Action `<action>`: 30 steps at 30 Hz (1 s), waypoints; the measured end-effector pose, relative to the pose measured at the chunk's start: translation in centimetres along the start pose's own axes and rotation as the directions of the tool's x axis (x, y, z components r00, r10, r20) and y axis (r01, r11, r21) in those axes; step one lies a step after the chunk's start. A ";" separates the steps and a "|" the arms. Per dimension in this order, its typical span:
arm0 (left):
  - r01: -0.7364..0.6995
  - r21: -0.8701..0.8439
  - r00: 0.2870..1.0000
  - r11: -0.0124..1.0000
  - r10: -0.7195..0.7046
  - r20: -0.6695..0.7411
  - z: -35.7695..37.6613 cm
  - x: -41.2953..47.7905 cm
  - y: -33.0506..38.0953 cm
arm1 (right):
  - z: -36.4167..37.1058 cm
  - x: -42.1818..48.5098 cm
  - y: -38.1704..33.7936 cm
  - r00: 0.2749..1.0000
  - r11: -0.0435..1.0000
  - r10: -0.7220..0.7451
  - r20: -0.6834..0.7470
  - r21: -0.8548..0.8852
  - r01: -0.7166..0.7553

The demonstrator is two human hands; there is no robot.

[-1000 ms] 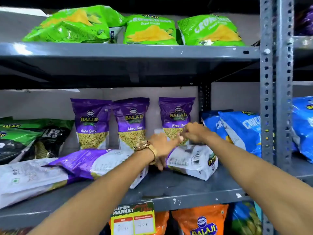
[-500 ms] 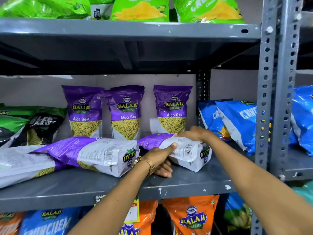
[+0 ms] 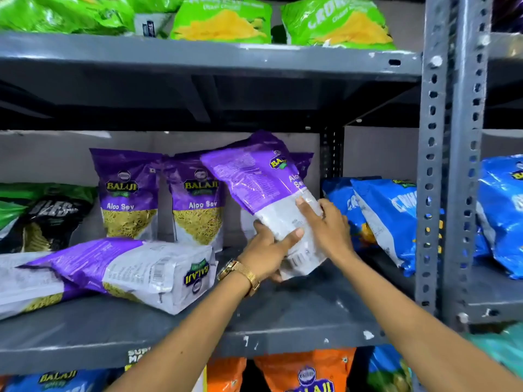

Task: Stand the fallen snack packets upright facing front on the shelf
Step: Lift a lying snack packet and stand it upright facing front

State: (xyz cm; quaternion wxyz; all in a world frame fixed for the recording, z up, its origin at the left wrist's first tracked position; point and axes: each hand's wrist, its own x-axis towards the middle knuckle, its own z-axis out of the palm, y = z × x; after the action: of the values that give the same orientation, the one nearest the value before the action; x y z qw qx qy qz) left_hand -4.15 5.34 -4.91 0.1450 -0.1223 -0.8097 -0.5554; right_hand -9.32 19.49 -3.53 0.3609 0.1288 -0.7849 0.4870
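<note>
Head view, middle shelf, read from the left. At far left I see green-and-black packets leaning at the back. In front, two purple packets lie fallen on their sides: one at the left edge, partly overlapped by a second whose logo reads upside down. Behind them two Aloo Sev packets stand upright facing front. Right of these, a third purple packet is held lifted and tilted, top leaning left, back panel toward me, its lower corner just above the shelf. My left hand, gold watch on the wrist, is closed around its lower left side; my right hand lies with fingers pressed on its white lower right part. Blue packets lean beyond, beside the perforated upright.
</note>
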 end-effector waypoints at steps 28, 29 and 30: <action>-0.041 0.041 0.989 0.998 0.046 -0.140 1.0 9.9 -8.7 | 4.6 1.4 6.2 0.923 0.843 0.305 0.235 0.385 -0.377; -0.029 0.059 0.990 0.998 0.037 -0.138 0.9 9.9 -8.9 | 4.7 1.4 6.2 0.900 0.823 0.346 0.266 0.375 -0.427; -0.010 0.068 0.990 0.998 0.020 -0.140 0.8 9.9 -8.9 | 4.8 1.5 6.2 0.886 0.811 0.372 0.276 0.368 -0.455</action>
State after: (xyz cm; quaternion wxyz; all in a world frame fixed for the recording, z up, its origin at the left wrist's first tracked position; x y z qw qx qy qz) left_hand -16.63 3.32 -9.25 0.2098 -0.0841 -0.8148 -0.5339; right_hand -15.94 18.65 -7.97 0.1323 0.0753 -0.7002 0.6975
